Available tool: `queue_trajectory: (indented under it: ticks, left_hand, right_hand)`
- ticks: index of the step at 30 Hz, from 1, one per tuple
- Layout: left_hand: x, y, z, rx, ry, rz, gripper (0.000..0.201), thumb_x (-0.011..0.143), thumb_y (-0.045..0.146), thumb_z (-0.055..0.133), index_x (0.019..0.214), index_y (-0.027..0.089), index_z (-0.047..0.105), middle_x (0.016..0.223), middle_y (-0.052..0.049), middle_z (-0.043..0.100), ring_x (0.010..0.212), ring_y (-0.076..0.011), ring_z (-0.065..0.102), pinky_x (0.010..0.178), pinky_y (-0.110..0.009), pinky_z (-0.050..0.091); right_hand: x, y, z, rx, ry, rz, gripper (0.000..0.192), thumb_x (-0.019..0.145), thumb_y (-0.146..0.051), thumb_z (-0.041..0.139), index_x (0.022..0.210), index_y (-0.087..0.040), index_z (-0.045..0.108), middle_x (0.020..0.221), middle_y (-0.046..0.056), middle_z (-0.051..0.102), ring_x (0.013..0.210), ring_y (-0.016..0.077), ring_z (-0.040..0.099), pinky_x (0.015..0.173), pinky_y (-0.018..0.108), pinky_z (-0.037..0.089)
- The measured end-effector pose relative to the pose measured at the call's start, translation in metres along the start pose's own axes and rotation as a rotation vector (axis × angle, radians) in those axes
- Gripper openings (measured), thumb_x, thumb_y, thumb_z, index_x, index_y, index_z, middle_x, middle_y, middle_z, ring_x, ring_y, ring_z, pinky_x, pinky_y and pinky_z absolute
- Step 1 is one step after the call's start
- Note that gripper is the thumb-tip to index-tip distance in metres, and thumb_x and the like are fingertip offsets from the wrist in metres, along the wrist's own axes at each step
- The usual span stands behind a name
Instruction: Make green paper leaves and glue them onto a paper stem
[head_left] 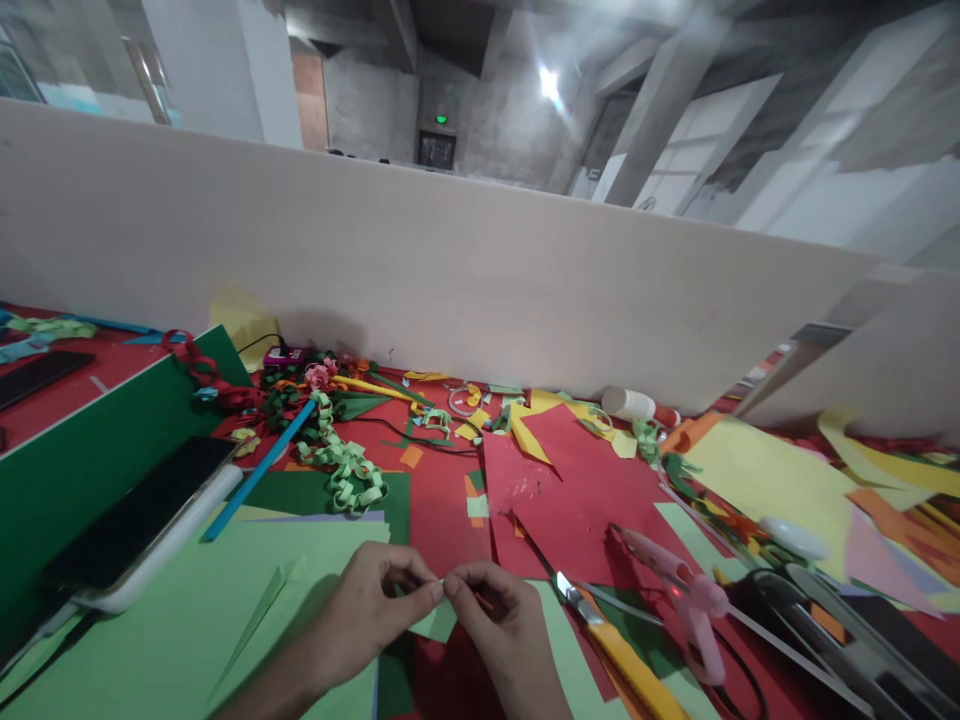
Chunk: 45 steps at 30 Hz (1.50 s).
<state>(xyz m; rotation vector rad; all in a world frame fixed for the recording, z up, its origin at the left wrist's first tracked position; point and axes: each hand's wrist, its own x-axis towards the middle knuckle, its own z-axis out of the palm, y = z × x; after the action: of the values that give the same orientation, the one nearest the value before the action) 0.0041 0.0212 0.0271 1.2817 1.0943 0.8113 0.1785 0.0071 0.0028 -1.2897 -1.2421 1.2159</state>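
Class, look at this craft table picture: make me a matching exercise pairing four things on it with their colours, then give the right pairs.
Things:
1. paper chain
2. utility knife
3. glue gun
4. stick

Colours:
A. blue
B. pink
C. light green
D. yellow

Pairs: 1-C, 2-D, 3-B, 4-A.
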Motion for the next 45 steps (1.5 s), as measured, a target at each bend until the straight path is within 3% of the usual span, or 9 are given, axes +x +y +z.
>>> queue_trajectory:
  ticks: [11, 22, 25, 30, 34, 37, 39, 42, 45]
  left_hand:
    - [-0.005, -0.004, -0.008, -0.020, -0.052, -0.187, 0.058, 0.077, 0.073, 0.072, 0.085, 0.015, 0.071, 0.070, -0.001, 0.069, 0.068, -0.0198, 0.065, 0.064, -0.029, 0.046]
    - [-0.002, -0.003, -0.011, -0.051, -0.223, -0.171, 0.061, 0.083, 0.072, 0.065, 0.087, 0.012, 0.072, 0.068, -0.004, 0.071, 0.049, -0.0099, 0.048, 0.047, -0.022, 0.029]
    - [-0.003, -0.002, -0.010, -0.083, -0.188, -0.174, 0.062, 0.083, 0.072, 0.065, 0.100, 0.012, 0.071, 0.068, -0.002, 0.069, 0.049, -0.0104, 0.050, 0.049, -0.022, 0.034]
    - [-0.005, -0.014, -0.003, -0.131, -0.115, -0.184, 0.062, 0.080, 0.070, 0.069, 0.105, 0.013, 0.067, 0.066, 0.001, 0.065, 0.054, -0.0136, 0.057, 0.050, -0.023, 0.038]
    - [-0.010, -0.019, 0.005, -0.008, -0.147, -0.181, 0.051, 0.093, 0.058, 0.060, 0.117, 0.013, 0.065, 0.069, 0.000, 0.068, 0.053, -0.0139, 0.060, 0.051, -0.023, 0.042]
    - [-0.020, -0.018, 0.011, 0.364, -0.091, 0.065, 0.025, 0.101, 0.031, 0.053, 0.118, 0.020, 0.068, 0.104, -0.008, 0.076, 0.094, -0.0221, 0.071, 0.078, -0.031, 0.056]
    - [-0.027, -0.019, 0.015, 0.678, -0.048, 0.346, 0.030, 0.098, 0.014, 0.053, 0.122, 0.024, 0.068, 0.125, -0.007, 0.071, 0.120, -0.0257, 0.063, 0.098, -0.037, 0.053]
    - [-0.030, -0.028, 0.019, 0.969, -0.107, 0.616, 0.036, 0.092, 0.001, 0.057, 0.119, 0.023, 0.067, 0.117, -0.005, 0.072, 0.107, -0.0227, 0.066, 0.090, -0.031, 0.057]
    - [-0.028, -0.043, 0.024, 1.083, -0.143, 0.654, 0.030, 0.089, -0.002, 0.061, 0.108, 0.020, 0.068, 0.104, -0.002, 0.072, 0.091, -0.0211, 0.068, 0.079, -0.029, 0.058]
  right_hand:
    - [0.002, -0.004, -0.011, 0.016, -0.006, 0.085, 0.048, 0.077, -0.065, 0.078, 0.075, -0.017, 0.072, 0.059, -0.004, 0.053, 0.053, 0.0103, 0.043, 0.053, 0.023, 0.038]
    - [0.001, -0.008, -0.015, -0.046, -0.082, 0.078, 0.047, 0.086, -0.062, 0.070, 0.075, -0.016, 0.071, 0.063, 0.001, 0.064, 0.057, 0.0155, 0.059, 0.055, 0.025, 0.046]
    - [-0.008, -0.012, -0.027, -0.344, -0.002, -0.182, 0.029, 0.095, -0.047, 0.067, 0.096, -0.019, 0.074, 0.083, 0.005, 0.075, 0.072, 0.0201, 0.070, 0.063, 0.027, 0.053]
    - [-0.029, -0.020, -0.044, -0.960, 0.028, -1.027, 0.014, 0.096, -0.019, 0.065, 0.107, -0.024, 0.072, 0.096, 0.003, 0.078, 0.084, 0.0201, 0.070, 0.081, 0.031, 0.048]
    - [-0.036, -0.007, -0.042, -1.073, 0.075, -1.073, 0.025, 0.099, -0.009, 0.050, 0.093, -0.022, 0.070, 0.082, -0.001, 0.076, 0.075, 0.0179, 0.066, 0.083, 0.034, 0.040]
    - [-0.042, 0.009, -0.044, -1.027, 0.089, -1.024, 0.029, 0.103, -0.013, 0.046, 0.087, -0.023, 0.069, 0.076, -0.002, 0.072, 0.069, 0.0163, 0.061, 0.077, 0.032, 0.037]
    - [-0.046, 0.017, -0.047, -1.009, 0.091, -0.965, 0.035, 0.107, -0.019, 0.042, 0.085, -0.024, 0.068, 0.073, -0.002, 0.070, 0.067, 0.0159, 0.059, 0.073, 0.031, 0.035]
    - [-0.052, 0.023, -0.050, -0.983, 0.080, -0.886, 0.043, 0.112, -0.033, 0.035, 0.084, -0.026, 0.068, 0.075, -0.003, 0.071, 0.068, 0.0158, 0.058, 0.070, 0.031, 0.034]
    - [-0.054, 0.026, -0.052, -0.951, 0.074, -0.820, 0.049, 0.112, -0.042, 0.028, 0.086, -0.027, 0.067, 0.082, -0.004, 0.073, 0.072, 0.0158, 0.060, 0.069, 0.031, 0.035]
